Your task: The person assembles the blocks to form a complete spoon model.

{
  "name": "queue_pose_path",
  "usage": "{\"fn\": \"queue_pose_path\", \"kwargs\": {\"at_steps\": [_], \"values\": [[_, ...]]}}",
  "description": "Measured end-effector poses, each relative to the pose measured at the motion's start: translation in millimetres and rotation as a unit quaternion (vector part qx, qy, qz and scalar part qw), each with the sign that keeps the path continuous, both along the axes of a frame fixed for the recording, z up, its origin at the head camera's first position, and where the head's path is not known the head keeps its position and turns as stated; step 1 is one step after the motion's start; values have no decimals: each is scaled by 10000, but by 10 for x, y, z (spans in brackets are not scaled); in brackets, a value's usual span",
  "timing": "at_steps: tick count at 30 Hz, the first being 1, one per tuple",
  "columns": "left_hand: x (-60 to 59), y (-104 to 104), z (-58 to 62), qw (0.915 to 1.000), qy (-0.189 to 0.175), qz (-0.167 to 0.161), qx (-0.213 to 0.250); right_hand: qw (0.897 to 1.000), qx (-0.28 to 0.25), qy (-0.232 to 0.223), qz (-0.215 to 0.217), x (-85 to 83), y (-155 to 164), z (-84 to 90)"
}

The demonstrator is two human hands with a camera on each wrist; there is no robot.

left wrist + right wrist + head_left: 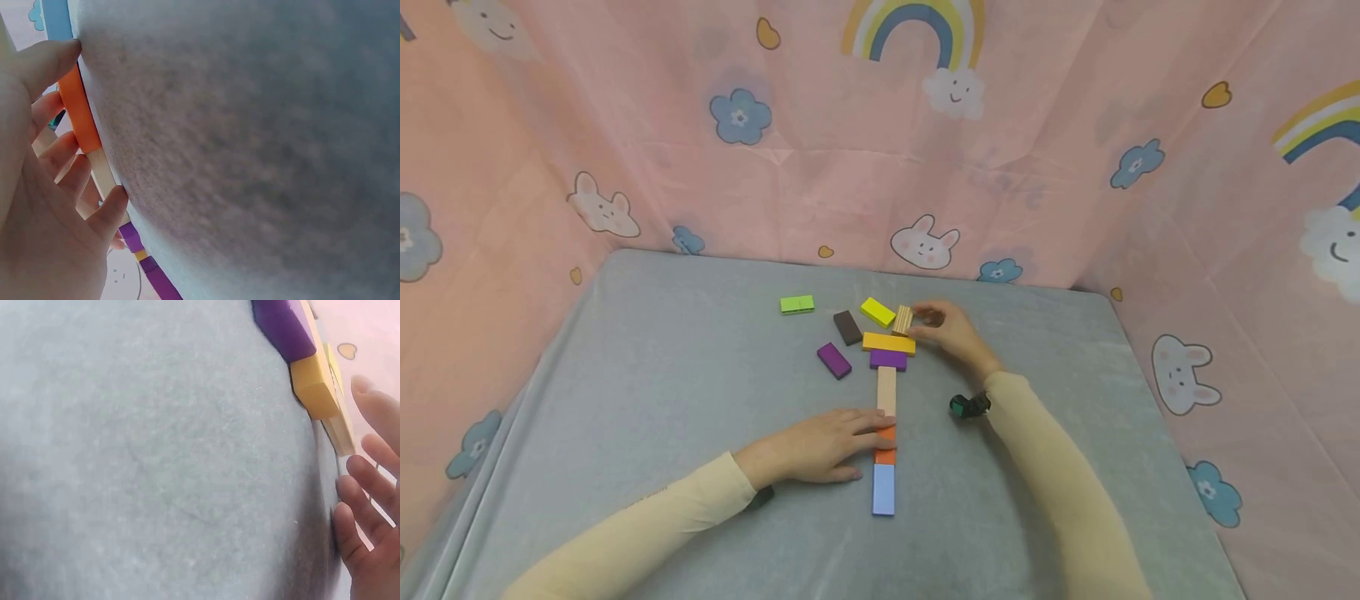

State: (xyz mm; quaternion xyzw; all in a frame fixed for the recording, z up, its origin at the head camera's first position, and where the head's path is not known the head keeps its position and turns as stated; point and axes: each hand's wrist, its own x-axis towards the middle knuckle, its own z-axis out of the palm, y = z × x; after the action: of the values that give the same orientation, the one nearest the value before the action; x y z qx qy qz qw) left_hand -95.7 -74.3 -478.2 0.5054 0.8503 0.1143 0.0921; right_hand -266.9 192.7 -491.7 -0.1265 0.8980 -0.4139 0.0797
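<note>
A line of blocks runs up the middle of the table: a light blue block (883, 490), an orange block (886, 457), a plain wooden block (887, 390) and a purple block (888, 360). Across the top lies a yellow-orange block (889, 342). My left hand (823, 446) rests its straight fingers over the orange block and the lower end of the wooden one. Beside a striped wooden block (903, 320), just beyond the crosswise block, is my right hand (951, 333). Its fingers are loosely bent and spread, with the fingertips near that block's right side.
Left of the line's far end lie a bright yellow block (877, 312), a dark brown block (847, 327), a second purple block (834, 361) and a green block (797, 305). A grey cloth (662, 375) covers the table, and a pink printed curtain (820, 183) surrounds it.
</note>
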Motion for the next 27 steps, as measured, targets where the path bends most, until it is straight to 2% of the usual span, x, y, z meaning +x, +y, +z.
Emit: {"fn": "queue_pose_path", "kwargs": {"at_steps": [4,27], "values": [[0,-1,-2,10000,78,-27,7,10000,8,-9,25,-26,-19,-9],[20,6,38,10000,-4,-6,13,9999,77,-27,89,-100,-17,-26]]}}
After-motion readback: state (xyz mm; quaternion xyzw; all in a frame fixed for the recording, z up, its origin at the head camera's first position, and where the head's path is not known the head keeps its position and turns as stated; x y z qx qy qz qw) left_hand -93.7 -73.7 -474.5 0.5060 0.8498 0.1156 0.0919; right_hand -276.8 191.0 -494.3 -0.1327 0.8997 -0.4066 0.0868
